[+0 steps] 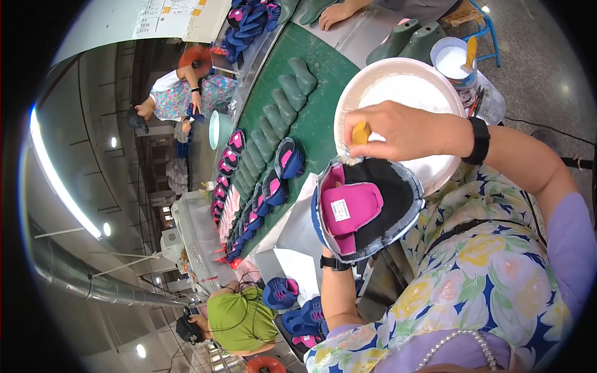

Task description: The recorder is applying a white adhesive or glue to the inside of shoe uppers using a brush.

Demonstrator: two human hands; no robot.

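A shoe upper [398,186] with a black lining, bright pink tongue and frayed edge is tilted with its inside facing up. My left hand [327,252] holds it from underneath; most of those fingers are hidden behind the upper. Closed around the yellow handle of a brush [360,132], my right hand [398,127] is above the upper. The pale bristles touch the upper's edge near the pink collar. Just behind, partly covered by my right hand and the upper, stands a pale pink basin [347,93] with white liquid in it.
Dark green shoe lasts [273,121] and blue-pink uppers [273,186] stand in rows on a green belt [336,68]. A small bucket [451,78] holds white liquid and another brush. More shoes [301,320] lie near my left forearm. Co-workers [239,320] are at the left; another person's hand [336,15] is beyond.
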